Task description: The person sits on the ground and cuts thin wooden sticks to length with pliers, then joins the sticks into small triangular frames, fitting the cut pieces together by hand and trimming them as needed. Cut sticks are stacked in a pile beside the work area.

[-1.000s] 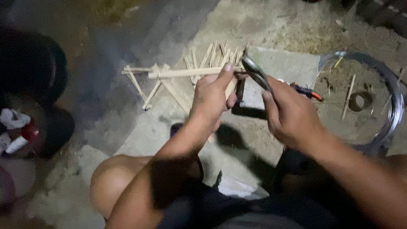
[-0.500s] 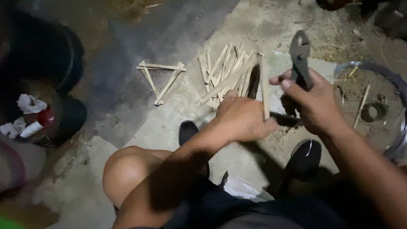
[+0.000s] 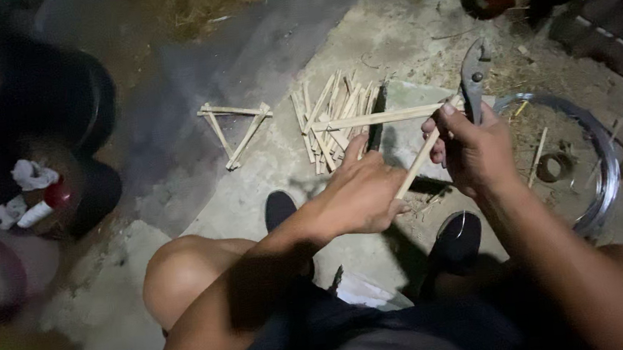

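Since 0.5 s ago: left hand [image 3: 362, 193] has lifted off the stick pile and now grips a stick; right hand [image 3: 474, 149] sits in much the same place, pliers upright as before.

Head view:
- Left hand: fingers curled shut round the lower end of a diagonal stick [image 3: 417, 163], thumb pointing up toward the pile.
- Diagonal stick runs up and right, its top end meeting the right hand's fingers.
- Right hand: closed round the handles of the pliers [image 3: 474, 77], nose pointing up. Fingertips also pinch the end of a long horizontal stick [image 3: 374, 119], which reaches left over the pile.
- Stick pile [image 3: 329, 121] lies on the concrete floor [image 3: 403, 24], just beyond the left hand.
- Small stick frame [image 3: 236, 125], roughly triangular, on the floor left of the pile, apart from it.
- Wire coil [image 3: 600, 165] on the floor, right of the right hand.
- Person's knee [image 3: 185, 272] and dark shoes [image 3: 456, 241] below the hands.
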Tool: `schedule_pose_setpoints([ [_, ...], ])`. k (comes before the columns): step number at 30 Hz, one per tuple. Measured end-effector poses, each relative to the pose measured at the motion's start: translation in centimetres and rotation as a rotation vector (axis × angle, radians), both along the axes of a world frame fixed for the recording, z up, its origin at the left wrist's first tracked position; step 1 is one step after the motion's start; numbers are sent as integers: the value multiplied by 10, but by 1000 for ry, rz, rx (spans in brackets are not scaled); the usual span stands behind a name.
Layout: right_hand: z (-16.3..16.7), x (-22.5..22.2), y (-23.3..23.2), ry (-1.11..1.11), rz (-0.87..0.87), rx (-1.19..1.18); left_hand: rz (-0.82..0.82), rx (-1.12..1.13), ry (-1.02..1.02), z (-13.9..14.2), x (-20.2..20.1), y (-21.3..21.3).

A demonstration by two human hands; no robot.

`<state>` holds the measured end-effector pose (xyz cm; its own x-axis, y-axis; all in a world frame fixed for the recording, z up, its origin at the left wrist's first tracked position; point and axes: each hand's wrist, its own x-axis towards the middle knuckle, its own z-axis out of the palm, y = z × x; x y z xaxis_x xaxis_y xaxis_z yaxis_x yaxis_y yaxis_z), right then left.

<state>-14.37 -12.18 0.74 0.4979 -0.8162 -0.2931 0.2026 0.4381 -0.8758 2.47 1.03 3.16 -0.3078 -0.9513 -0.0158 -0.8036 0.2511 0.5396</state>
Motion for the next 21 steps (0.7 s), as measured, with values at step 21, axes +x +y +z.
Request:
schedule_pose_setpoints([
  [21, -13, -10, -5, -164, -219, 106, 728, 292, 1064, -66, 26, -10],
])
